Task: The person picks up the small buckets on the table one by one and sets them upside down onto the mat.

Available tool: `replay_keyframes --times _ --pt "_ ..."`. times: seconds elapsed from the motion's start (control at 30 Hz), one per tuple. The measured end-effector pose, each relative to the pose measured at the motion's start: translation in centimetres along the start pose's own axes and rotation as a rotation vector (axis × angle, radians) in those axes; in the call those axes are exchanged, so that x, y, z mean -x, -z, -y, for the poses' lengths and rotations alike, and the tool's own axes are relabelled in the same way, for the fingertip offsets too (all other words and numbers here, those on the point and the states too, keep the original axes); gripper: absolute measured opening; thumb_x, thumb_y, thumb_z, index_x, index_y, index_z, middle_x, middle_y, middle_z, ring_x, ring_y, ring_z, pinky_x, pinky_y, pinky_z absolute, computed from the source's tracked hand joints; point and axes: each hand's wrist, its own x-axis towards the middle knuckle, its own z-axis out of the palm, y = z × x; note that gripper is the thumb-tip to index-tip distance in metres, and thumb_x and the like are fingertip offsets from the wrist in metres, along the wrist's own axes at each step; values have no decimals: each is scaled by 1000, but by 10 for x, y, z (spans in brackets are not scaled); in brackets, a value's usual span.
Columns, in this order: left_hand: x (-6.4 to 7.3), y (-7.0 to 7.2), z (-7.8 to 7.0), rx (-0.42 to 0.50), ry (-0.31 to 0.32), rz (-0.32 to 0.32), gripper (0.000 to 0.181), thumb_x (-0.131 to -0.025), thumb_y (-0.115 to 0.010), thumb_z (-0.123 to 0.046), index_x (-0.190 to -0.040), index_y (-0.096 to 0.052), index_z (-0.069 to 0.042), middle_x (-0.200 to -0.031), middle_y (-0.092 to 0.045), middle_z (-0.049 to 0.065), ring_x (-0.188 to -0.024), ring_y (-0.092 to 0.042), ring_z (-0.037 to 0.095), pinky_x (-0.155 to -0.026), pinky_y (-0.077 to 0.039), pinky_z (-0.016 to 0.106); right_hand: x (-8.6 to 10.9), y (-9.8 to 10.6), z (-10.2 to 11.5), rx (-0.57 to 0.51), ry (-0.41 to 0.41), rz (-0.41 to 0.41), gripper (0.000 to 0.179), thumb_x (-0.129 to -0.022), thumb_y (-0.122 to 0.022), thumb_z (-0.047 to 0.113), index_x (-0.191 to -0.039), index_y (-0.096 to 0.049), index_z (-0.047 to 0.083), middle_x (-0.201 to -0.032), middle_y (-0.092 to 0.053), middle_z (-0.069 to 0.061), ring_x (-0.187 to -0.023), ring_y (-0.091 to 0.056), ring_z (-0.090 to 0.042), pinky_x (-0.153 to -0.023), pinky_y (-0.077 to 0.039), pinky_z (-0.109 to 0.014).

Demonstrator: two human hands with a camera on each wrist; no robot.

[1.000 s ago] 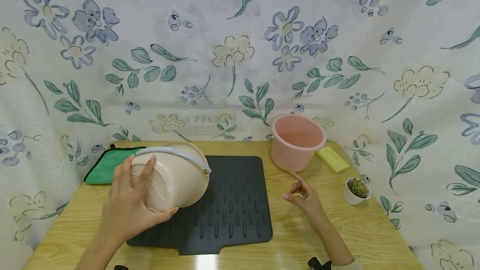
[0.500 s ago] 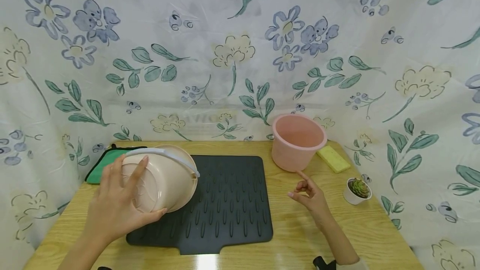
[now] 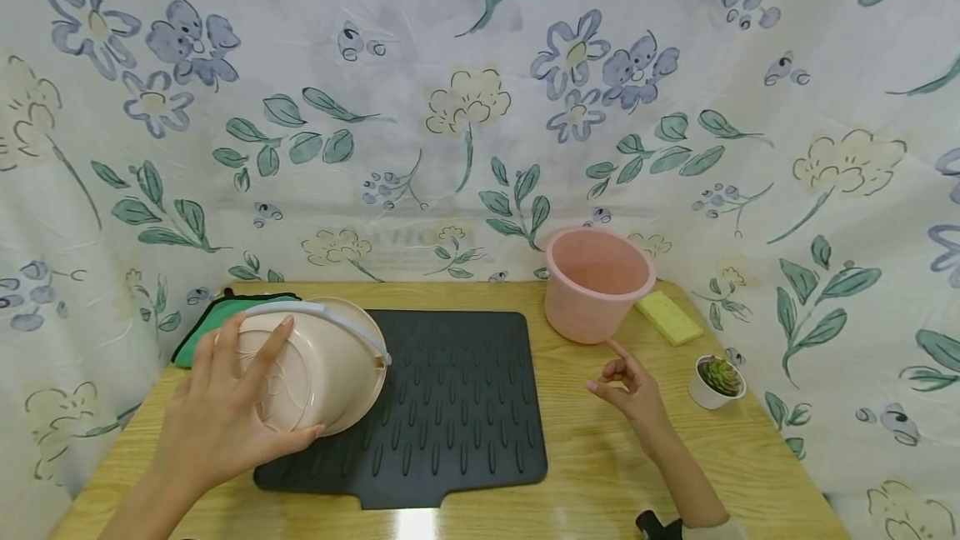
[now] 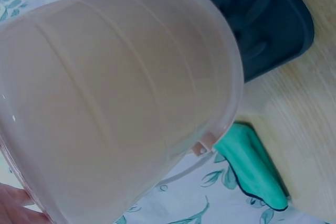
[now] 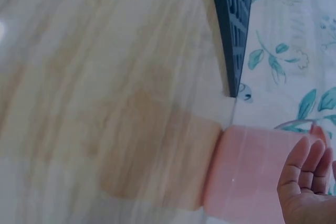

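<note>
My left hand (image 3: pixel 213 415) grips a cream bucket (image 3: pixel 337 373) round its base, thumb at the lower edge and fingers spread over the bottom. The bucket is tipped on its side, its mouth facing away from me and its pale handle (image 3: pixel 315 307) lying over the upper side. In the left wrist view the bucket's ringed wall (image 4: pixel 121 87) fills much of the frame; its inside is hidden. My right hand (image 3: pixel 633 394) holds nothing, fingers loosely bent and index finger pointing towards a pink bucket (image 3: pixel 581 315), which stands upright at the back right.
A black ridged mat (image 3: pixel 457 407) lies mid-table, partly behind the cream bucket. A green cloth (image 3: pixel 198 327) with dark edging is at the back left. On the right are a yellow sponge (image 3: pixel 669 319) and a small potted succulent (image 3: pixel 716 382). A floral curtain (image 3: pixel 420 165) hangs behind.
My left hand has carried the cream bucket leftward, uncovering more of the mat, and turned it slightly. My right hand has drifted a little to the right.
</note>
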Motion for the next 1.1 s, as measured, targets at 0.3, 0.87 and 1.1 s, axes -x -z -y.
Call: replay_keyframes --times 0.3,0.87,1.1 --pt "-6 -1 0 25 -15 81 129 -47 -80 -77 -156 -31 -29 -150 -26 27 -129 -27 47 -59 -45 70 -10 13 9 31 17 -29 71 -90 -71 6 -152 -39 15 -102 -53 -1 -90 -58 -7 -79 -52 -19" --pt "-47 -15 6 42 1 328 127 -59 -71 -84 -160 -12 -34 -151 -21 30 -129 -27 53 -63 -41 75 -7 14 5 15 -39 -74 70 -92 -69 6 -153 -38 16 -106 -55 1 -94 -56 -6 -81 -50 -17" --pt "-62 -24 10 86 58 412 127 -60 -69 -85 -160 -9 -36 -153 -21 30 -136 -21 57 -78 -32 84 -5 8 9 -7 -29 -61 70 -91 -70 5 -153 -38 14 -109 -52 -9 -94 -58 -6 -82 -52 -17"
